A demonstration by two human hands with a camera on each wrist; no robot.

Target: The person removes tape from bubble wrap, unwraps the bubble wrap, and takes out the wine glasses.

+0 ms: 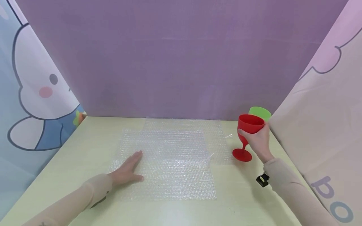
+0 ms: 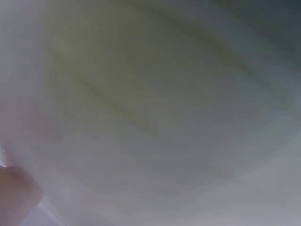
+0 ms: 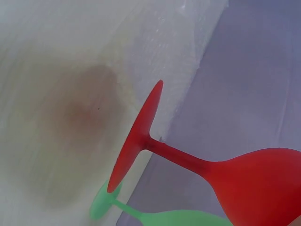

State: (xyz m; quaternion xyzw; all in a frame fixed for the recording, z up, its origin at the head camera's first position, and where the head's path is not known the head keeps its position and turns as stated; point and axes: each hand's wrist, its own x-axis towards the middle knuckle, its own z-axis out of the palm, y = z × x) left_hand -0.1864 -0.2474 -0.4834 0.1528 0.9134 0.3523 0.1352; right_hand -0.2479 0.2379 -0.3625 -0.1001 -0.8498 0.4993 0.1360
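My right hand point(image 1: 260, 141) grips a red plastic goblet point(image 1: 245, 133) by its bowl, at the right of the head view. In the right wrist view the goblet's round foot point(image 3: 136, 136) is apart from the table, over a reddish shadow. Just behind it stands a green goblet point(image 1: 260, 113), mostly hidden by the red one and the hand. My left hand point(image 1: 125, 171) lies with straight, spread fingers on the left edge of a sheet of bubble wrap point(image 1: 172, 169). The left wrist view is blurred and shows little beyond a bit of skin at its lower left.
A second bubble wrap sheet point(image 1: 219, 138) lies partly under the first, reaching the back edge. The pale table point(image 1: 186, 212) meets a purple wall point(image 1: 181, 62) behind, with printed cloth panels point(image 1: 316, 125) at both sides.
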